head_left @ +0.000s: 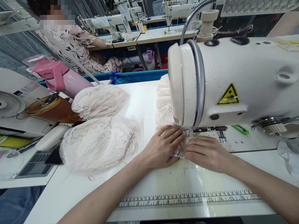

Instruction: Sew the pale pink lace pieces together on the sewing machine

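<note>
My left hand [163, 146] lies flat on a small piece of white lace [181, 149] on the white table [149, 105], fingers pointing toward the needle area. My right hand [205, 153] presses the same lace from the right, fingertips touching it just in front of the presser foot. Above both hands hangs the cream head of the sewing machine [233, 81]. A sewn strip of cream lace [163, 102] runs away behind the needle. The needle itself is hidden by the machine head.
Two heaps of pale lace pieces [100, 140] lie left of my hands. A pink bottle [63, 79] and a brown jar [53, 109] stand at the left. A printed ruler [187, 199] runs along the table's front. A person [77, 46] sits at another machine behind.
</note>
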The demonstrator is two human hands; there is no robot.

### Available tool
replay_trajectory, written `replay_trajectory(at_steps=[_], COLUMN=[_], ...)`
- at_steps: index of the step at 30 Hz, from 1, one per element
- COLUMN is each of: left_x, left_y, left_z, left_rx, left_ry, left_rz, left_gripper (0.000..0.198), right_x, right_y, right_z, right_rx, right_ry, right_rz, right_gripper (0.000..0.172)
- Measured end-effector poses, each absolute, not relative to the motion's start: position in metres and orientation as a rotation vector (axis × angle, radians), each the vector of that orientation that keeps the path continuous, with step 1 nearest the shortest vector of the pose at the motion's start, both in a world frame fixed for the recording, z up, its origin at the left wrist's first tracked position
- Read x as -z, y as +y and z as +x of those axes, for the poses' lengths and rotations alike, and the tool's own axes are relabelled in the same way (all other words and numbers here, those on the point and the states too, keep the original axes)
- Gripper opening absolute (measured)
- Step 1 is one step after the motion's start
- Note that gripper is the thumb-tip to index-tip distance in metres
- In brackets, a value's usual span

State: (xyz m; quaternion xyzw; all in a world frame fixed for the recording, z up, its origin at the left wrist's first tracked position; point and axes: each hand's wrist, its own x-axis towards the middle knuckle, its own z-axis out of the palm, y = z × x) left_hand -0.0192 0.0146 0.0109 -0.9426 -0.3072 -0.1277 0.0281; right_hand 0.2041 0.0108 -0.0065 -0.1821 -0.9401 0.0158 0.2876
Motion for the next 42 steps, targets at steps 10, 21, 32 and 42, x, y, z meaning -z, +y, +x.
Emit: replay_trajectory(at_steps=[10,21,32,42], left_x=[-0.014,-0.014,-0.012,-0.015], left_y=[0.013,0.011,0.009,0.010], left_z=[-0.016,-0.014,-0.013,-0.013], left_rx=[0.395,0.359,0.297,0.244], left_ry=[-0.987,-1.050,-1.096,-1.073], left_rz=[-2.889,-2.862,-2.859,-2.865], left_gripper=[0.052,0.053,0.057,0.060], right_x=[0.012,0.007,-0.005,-0.008], right_y=[0.011,0.013,0.018,0.019], right_z=[0.206,0.209,0.214,0.221], right_rx=[0.005,0.025,0.191,0.553], right_ry=[-2.536,-2.486,-2.465,-2.420], right_rz=[-0.514,-0.616,-0.651,-0.750], right_gripper=[0.021,0.020,0.014,0.006])
